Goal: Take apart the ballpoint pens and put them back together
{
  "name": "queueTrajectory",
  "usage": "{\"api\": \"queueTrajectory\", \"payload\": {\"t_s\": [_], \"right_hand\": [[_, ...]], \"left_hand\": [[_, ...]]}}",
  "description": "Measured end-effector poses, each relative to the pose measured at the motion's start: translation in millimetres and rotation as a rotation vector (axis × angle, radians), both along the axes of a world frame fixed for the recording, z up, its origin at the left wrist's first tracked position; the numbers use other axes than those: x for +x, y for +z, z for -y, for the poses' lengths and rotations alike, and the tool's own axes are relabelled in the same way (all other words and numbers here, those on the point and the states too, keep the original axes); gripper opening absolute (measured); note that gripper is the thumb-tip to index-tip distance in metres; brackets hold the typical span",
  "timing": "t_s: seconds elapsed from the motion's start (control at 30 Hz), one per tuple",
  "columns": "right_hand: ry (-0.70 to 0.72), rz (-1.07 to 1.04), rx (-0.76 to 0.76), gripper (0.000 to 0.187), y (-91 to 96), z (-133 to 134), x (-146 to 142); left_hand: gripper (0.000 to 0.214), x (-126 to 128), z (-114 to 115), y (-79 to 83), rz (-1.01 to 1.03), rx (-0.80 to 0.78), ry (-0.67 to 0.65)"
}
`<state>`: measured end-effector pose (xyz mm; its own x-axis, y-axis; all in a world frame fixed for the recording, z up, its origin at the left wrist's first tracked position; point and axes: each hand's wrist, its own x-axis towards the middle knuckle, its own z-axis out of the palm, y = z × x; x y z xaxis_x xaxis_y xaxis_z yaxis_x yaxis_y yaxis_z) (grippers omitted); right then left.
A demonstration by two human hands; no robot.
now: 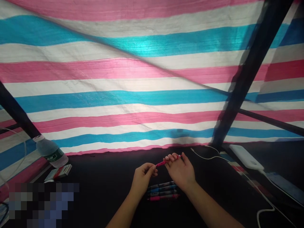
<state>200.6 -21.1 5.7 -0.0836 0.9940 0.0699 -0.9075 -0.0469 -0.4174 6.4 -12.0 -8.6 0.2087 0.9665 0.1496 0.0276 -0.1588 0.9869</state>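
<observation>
Both my hands are together over a black tabletop point(106, 177), holding a pink pen point(161, 163) between them. My left hand point(142, 178) pinches one end of it with thumb and fingers. My right hand point(180, 169) curls its fingers round the other end. Just below my hands, several pens point(162, 191) lie side by side on the black surface, the nearest one pink.
A striped pink, white and blue tarp point(133, 79) hangs behind the table. A plastic water bottle point(50, 151) and a small red and white box point(58, 172) sit at the left. A white power bank point(246, 156) with white cables point(263, 212) lies at the right, by dark poles point(247, 72).
</observation>
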Motion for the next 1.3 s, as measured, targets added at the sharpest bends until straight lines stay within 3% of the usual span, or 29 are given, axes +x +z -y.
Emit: {"api": "queueTrajectory", "payload": {"t_s": [0.33, 0.47, 0.57, 0.8, 1.13, 1.3], "right_hand": [[-0.022, 0.285, -0.094, 0.026, -13.6, -12.8, 5.9], [-0.115, 0.729, -0.035, 0.021, -22.8, -19.8, 12.9], [-0.063, 1.032, 0.066, 0.022, -29.7, -22.4, 15.8], [-0.033, 1.368, 0.226, 0.007, -38.7, -21.6, 22.1], [0.009, 1.479, 0.46, 0.02, -40.9, -15.7, 26.5], [0.05, 1.488, 0.519, 0.023, -32.6, -10.6, 25.4]], "left_hand": [[0.027, -16.6, -14.3, -0.6, -0.024, 0.0, 0.011], [0.021, -29.7, -19.9, 0.4, -0.214, 0.105, 0.049], [0.015, -32.8, -21.4, -1.4, -0.283, 0.12, 0.048], [0.026, -39.4, -26.1, -12.4, -0.423, 0.108, -0.047], [0.037, -44.8, -30.5, -18.1, -0.502, 0.09, 0.001], [0.034, -40.3, -21.1, -5.3, -0.477, 0.09, -0.088]]}}
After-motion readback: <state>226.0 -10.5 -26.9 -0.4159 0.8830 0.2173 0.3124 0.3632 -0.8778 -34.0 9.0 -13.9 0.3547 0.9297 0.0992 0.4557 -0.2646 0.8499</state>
